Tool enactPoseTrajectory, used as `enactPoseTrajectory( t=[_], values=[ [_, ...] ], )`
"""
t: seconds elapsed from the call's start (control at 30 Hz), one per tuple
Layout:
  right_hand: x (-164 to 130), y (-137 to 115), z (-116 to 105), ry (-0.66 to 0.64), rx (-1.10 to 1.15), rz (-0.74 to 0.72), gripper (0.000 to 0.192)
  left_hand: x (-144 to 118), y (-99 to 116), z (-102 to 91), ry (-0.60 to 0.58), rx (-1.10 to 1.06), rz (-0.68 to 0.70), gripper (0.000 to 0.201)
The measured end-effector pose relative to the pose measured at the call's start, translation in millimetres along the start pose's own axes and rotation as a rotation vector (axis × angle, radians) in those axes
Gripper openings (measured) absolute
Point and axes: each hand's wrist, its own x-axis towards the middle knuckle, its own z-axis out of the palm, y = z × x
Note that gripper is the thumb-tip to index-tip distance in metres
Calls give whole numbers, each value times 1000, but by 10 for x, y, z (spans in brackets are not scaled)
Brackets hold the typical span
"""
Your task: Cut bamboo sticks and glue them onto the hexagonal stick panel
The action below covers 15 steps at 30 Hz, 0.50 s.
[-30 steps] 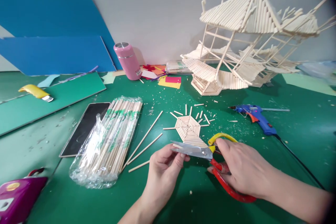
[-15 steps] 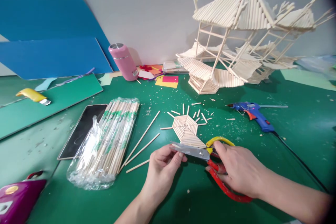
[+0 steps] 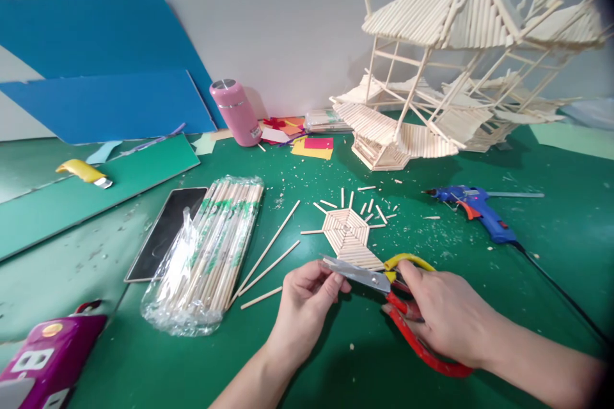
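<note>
Just below the hexagonal stick panel [image 3: 349, 234], the right hand [image 3: 444, 313] grips the scissors [image 3: 384, 287] by their red and yellow handles, blades nearly closed, while the left hand [image 3: 304, 303] pinches something small, indiscernible, steadying it against the blades.

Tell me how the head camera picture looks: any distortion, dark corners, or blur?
Head view: wide-angle bending toward the edges, a dark corner at top right, soft even light with faint shadows under the left hand and right hand; the scissors look sharp, the stick house slightly soft.
</note>
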Motion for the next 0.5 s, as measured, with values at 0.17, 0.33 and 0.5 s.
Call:
enactPoseTrajectory(
  t=[0.17,0.33,0.5],
  values=[
    [8,-4,5,0,19,3,22,5,5,-9,10,-13,3,16],
    [22,-55,-83,50,20,-2,30,7,4,-6,7,-21,0,16],
    [31,-77,-169,99,-4,-19,35,-6,5,10,19,-46,3,15]
  ],
)
